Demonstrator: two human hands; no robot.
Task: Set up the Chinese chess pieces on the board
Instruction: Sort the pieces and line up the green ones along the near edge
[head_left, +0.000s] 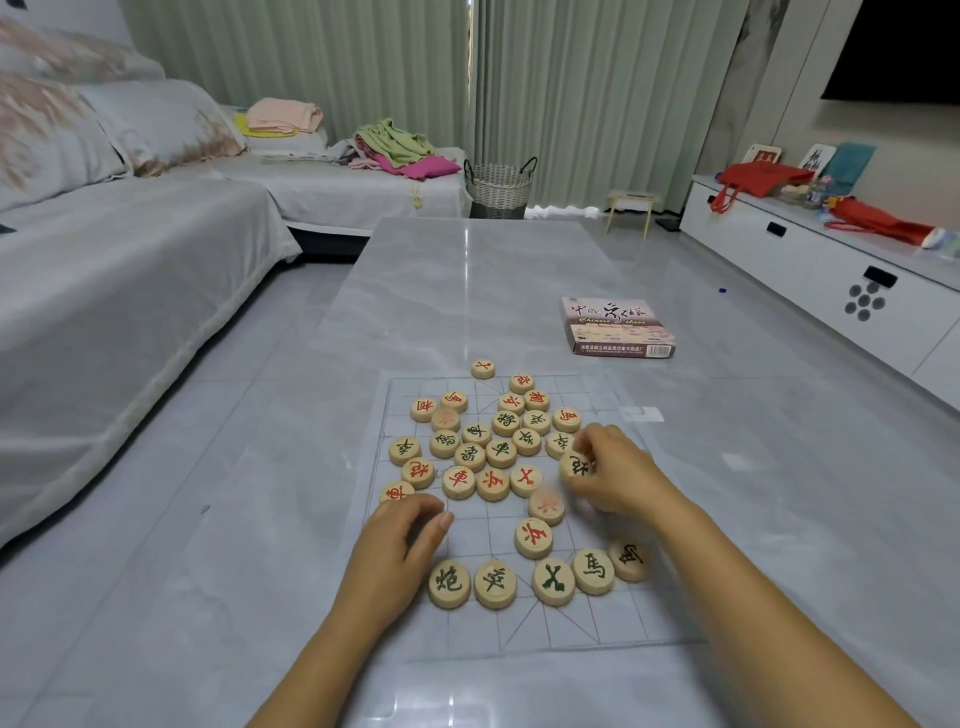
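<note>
A head-worn camera looks down on a glossy grey, marble-patterned surface (467, 291) in a living room. A thin, see-through board (613, 623) printed with a faint grid lies flat on it. In the middle of the board sits a loose heap of pieces (493, 441). They are small, round, pale wooden discs with smooth flat faces, each marked with a red or dark green character. Most lie face up and touch one another.

The right hand (618, 473) is at the heap's right edge. Its fingers (592, 439) and thumb are curled and pinch one dark-lettered disc (575, 465), tilted up with its face toward the camera. The left hand (405, 540) rests at the heap's near left corner, fingers curled down just beside a red-lettered disc (397, 491). Whether it holds anything cannot be told.

Along the board's near side, five dark-lettered discs form a near row (553, 581), lying side by side. This row lies toward the person from the pinched disc, almost straight below the right hand, so that hand is nearer the row's right end and the left hand its left end. The disc is round and has no long axis, so probably only its landing point on the grid matters. Two red discs (533, 538) lie between the right hand and the row.

A printed cardboard box (618, 327) lies well apart, farther back on the right.
</note>
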